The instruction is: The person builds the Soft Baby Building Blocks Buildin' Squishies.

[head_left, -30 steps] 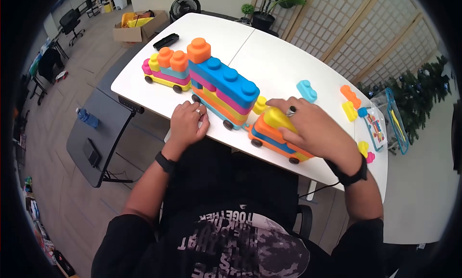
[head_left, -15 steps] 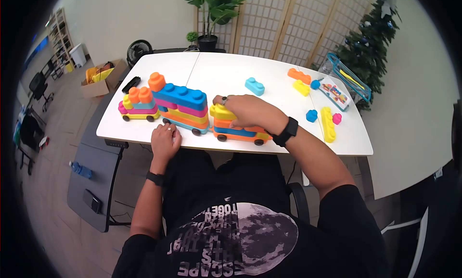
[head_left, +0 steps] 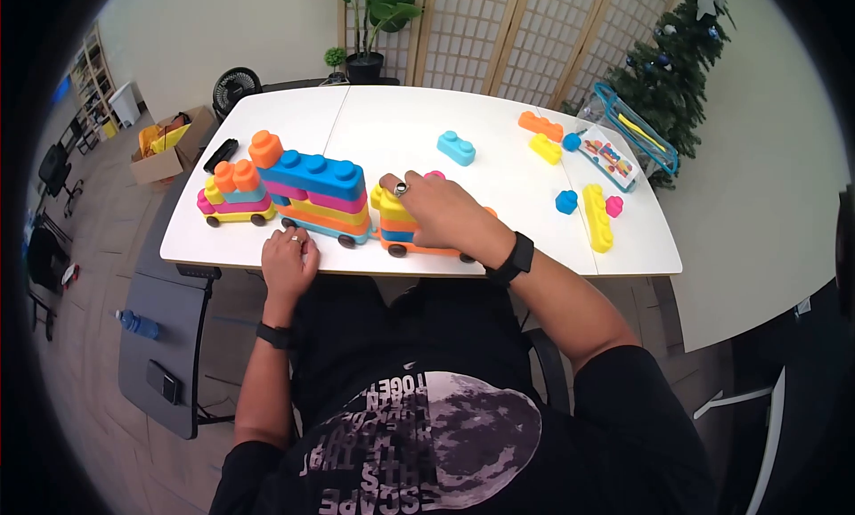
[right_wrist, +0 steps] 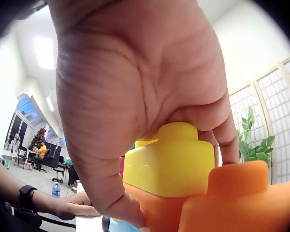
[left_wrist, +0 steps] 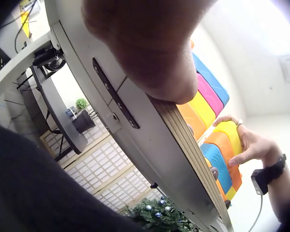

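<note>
A toy train of building blocks stands along the table's front side. Its rear car (head_left: pixel 412 249) has orange, blue and yellow layers on dark wheels. My right hand (head_left: pixel 450 214) grips this car from above, thumb on the near side and fingers over the yellow block (right_wrist: pixel 169 166). The tall middle car (head_left: pixel 325 199), topped with blue and an orange block, is just left of it. In front of the middle car, my left hand (head_left: pixel 290 264) rests at the table edge, holding nothing. The small front car (head_left: pixel 239 203) is farthest left.
Loose blocks lie on the white table (head_left: pixel 392 114): a light blue one (head_left: pixel 456 148), an orange one (head_left: pixel 541 126), a long yellow one (head_left: pixel 598 218) and several small ones. A clear bag (head_left: pixel 614 150) sits at the back right, a black object (head_left: pixel 221 156) at the left.
The head view has swung and levelled, showing more of the table's right side. My right hand stays on the rear car; a small pink piece now shows behind it. My left hand stays at the edge.
</note>
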The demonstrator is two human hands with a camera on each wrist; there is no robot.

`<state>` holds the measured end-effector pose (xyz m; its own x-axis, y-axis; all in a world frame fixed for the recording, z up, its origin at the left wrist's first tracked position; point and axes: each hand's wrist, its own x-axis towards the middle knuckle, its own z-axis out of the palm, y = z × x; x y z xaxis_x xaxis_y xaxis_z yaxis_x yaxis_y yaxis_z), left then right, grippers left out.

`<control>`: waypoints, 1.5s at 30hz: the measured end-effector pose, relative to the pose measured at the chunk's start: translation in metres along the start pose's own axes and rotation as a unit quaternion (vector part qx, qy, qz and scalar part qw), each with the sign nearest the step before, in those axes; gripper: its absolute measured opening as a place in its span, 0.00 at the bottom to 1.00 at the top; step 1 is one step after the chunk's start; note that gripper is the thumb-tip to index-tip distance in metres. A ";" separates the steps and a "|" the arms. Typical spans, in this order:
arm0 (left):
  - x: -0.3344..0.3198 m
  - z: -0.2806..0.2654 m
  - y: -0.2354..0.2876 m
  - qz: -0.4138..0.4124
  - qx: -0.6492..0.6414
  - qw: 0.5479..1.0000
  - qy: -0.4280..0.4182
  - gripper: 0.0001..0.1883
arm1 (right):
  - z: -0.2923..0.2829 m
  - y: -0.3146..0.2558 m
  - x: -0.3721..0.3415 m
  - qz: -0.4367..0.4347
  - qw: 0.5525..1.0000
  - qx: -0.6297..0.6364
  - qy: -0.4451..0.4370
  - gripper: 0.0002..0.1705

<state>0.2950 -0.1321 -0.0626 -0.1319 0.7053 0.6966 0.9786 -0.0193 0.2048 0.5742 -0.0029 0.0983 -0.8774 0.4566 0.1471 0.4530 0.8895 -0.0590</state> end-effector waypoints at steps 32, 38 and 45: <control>0.005 -0.011 0.002 -0.027 -0.022 0.999 -0.014 0.07 | 0.016 0.060 0.139 -0.080 0.954 0.069 -0.281 0.26; 0.003 -0.005 -0.002 -0.024 -0.020 0.999 -0.008 0.09 | -0.022 0.102 0.121 -0.123 0.972 0.111 -0.164 0.23; 0.002 -0.011 0.002 -0.029 -0.033 0.999 -0.011 0.11 | -0.098 0.091 0.005 0.026 0.995 0.073 -0.068 0.20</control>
<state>0.2947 -0.1380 -0.0535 -0.1839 0.7215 0.6676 0.9567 -0.0243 0.2899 0.6262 0.0788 0.1902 -0.8712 0.4909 0.0052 0.4795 0.8530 -0.2063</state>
